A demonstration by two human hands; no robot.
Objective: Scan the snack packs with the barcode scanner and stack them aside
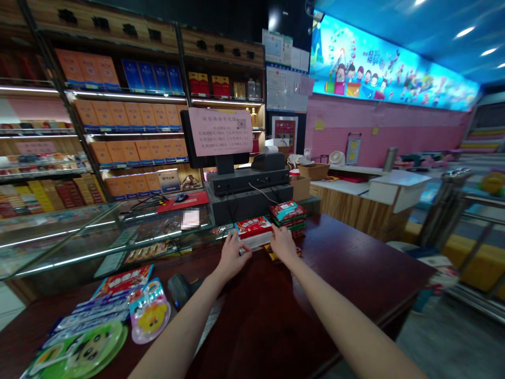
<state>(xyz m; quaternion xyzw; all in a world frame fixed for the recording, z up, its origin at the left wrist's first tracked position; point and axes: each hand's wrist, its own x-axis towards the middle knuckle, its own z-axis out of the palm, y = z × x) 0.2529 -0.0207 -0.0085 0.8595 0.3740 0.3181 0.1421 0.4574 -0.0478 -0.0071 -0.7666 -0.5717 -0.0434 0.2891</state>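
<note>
A red snack pack (254, 227) with a white front side lies on the dark counter, directly before the cash register. My left hand (232, 253) holds its left end, fingers bent along the edge and thumb at the front. At the right end my right hand (283, 243) presses in, its fingers closed against the pack. Just behind that hand is a stack of red and green snack packets (288, 211). Yellow packets (272, 253) show partly beneath the right hand, most of them hidden.
A black handheld scanner (179, 290) and blister-packed toys (150, 313) lie on the counter's left side. The register base (248, 197) and monitor with a pink sign (221, 131) stand behind. A glass display case (98, 239) borders the left. The counter's right edge faces metal railings (469, 237).
</note>
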